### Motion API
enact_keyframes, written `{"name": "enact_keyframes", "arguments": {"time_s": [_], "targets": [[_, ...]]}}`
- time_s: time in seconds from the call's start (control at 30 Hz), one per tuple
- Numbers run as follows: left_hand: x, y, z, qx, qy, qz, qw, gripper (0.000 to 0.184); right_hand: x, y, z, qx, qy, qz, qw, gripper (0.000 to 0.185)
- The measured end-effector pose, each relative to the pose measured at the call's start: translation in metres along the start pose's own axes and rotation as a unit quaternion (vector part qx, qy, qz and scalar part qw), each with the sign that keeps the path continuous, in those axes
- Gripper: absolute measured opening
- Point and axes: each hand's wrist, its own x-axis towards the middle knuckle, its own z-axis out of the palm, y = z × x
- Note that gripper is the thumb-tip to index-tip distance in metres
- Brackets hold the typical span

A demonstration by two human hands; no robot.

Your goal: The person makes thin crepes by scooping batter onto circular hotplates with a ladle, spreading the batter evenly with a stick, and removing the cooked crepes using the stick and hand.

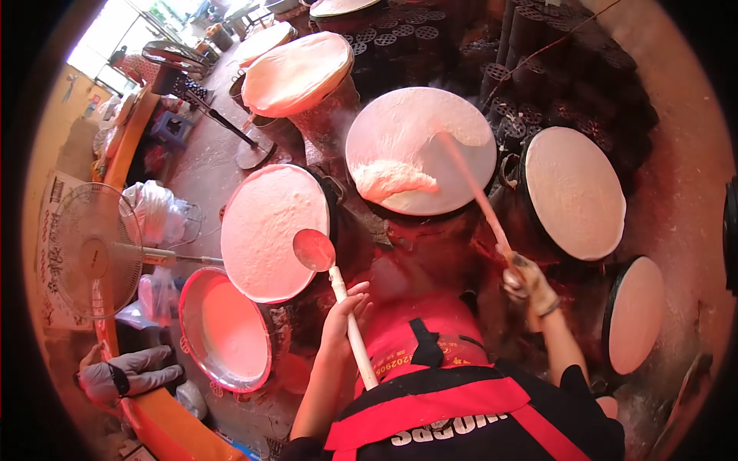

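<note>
While gripping long stick (477, 188) in gloved right fingers (513, 281), reaches across round steamer (457, 183), presumably avoiding heat; cradles ladle (314, 250) loosely in left fingers (360, 295), leaving stick unobstructed.

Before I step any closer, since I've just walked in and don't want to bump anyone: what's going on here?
A person's right hand works a long stick on the middle round pot top, where a pale doughy mass lies bunched. Their left hand holds a long-handled ladle, its bowl near the edge of the left pot top. Other round tops surround them.
</note>
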Motion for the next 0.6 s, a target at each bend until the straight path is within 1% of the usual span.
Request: {"name": "enact_keyframes", "arguments": {"time_s": [0.03, 0.07, 0.1, 0.13, 0.17, 0.23, 0.3, 0.33, 0.37, 0.4, 0.43, 0.47, 0.5, 0.57, 0.6], "targets": [[0.0, 0.0, -0.013, -0.002, -0.007, -0.005, 1.0, 0.032, 0.013, 0.017, 0.03, 0.121, -0.039, 0.018, 0.992, 0.062], [-0.002, -0.001, -0.026, -0.007, -0.019, 0.005, 1.0, 0.032, 0.022, 0.023, 0.083, 0.028, -0.004, -0.035, 0.999, 0.057], [-0.004, -0.002, -0.038, -0.013, -0.03, 0.016, 0.999, 0.033, 0.043, 0.034, 0.12, -0.041, 0.008, -0.07, 0.997, 0.053], [-0.011, -0.001, -0.046, -0.027, -0.029, 0.025, 0.999, 0.034, 0.07, 0.046, 0.155, -0.063, 0.028, -0.096, 0.993, 0.048], [-0.02, 0.001, -0.055, -0.021, -0.026, 0.023, 0.999, 0.034, 0.113, 0.072, 0.175, -0.098, 0.041, -0.149, 0.983, 0.041], [-0.03, -0.001, -0.079, -0.032, -0.023, 0.05, 0.998, 0.035, 0.149, 0.079, 0.234, -0.133, 0.082, -0.144, 0.977, 0.032], [-0.041, -0.005, -0.106, -0.043, -0.021, 0.074, 0.996, 0.04, 0.167, 0.089, 0.247, -0.106, 0.162, -0.121, 0.974, 0.024], [-0.045, -0.008, -0.119, -0.049, -0.007, 0.086, 0.995, 0.04, 0.163, 0.097, 0.239, -0.064, 0.166, -0.197, 0.964, 0.019], [-0.05, -0.011, -0.129, -0.056, 0.007, 0.098, 0.994, 0.04, 0.155, 0.103, 0.228, -0.044, 0.215, -0.198, 0.955, 0.02], [-0.056, -0.014, -0.138, -0.064, 0.031, 0.1, 0.992, 0.04, 0.147, 0.102, 0.226, 0.007, 0.268, -0.19, 0.944, 0.019], [-0.06, -0.018, -0.145, -0.068, 0.051, 0.109, 0.99, 0.036, 0.141, 0.102, 0.225, 0.057, 0.321, -0.181, 0.928, 0.019], [-0.064, -0.023, -0.153, -0.074, 0.056, 0.11, 0.99, 0.036, 0.142, 0.103, 0.23, 0.127, 0.318, -0.199, 0.918, 0.018], [-0.067, -0.027, -0.159, -0.077, 0.06, 0.11, 0.989, 0.035, 0.144, 0.101, 0.243, 0.149, 0.275, -0.218, 0.924, 0.015], [-0.076, -0.032, -0.165, -0.074, 0.071, 0.118, 0.988, 0.037, 0.181, 0.108, 0.26, 0.021, 0.197, -0.236, 0.951, 0.017], [-0.08, -0.034, -0.167, -0.076, 0.074, 0.125, 0.986, 0.038, 0.191, 0.098, 0.281, 0.023, 0.161, -0.212, 0.964, 0.019]]}}
